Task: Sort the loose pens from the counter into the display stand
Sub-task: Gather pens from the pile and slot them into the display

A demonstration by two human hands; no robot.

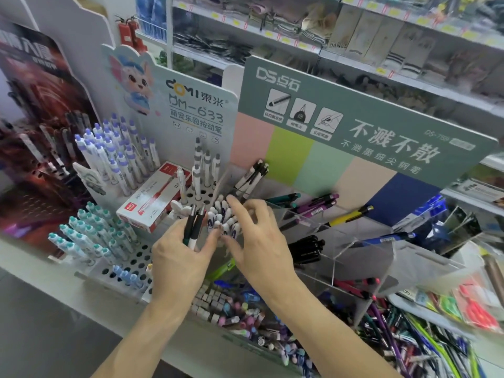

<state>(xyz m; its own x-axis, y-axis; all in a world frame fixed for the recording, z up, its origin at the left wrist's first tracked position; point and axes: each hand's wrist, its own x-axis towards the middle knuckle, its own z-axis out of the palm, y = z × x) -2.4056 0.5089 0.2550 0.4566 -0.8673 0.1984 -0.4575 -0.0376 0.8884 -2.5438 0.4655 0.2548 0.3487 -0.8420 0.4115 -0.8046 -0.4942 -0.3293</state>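
Observation:
My left hand is closed around two dark pens with white barrels, held upright. My right hand hovers with fingers spread over a bunch of white-capped pens standing in a clear compartment of the display stand; whether the fingertips touch the caps I cannot tell. More black-and-white pens lean in the compartment behind. Dark pens and coloured pens lie in the clear sections to the right.
A white perforated holder at left carries several blue-capped and teal-capped pens. A red and white pen box lies on it. Mixed loose pens fill bins at the lower right. Store shelves stand behind.

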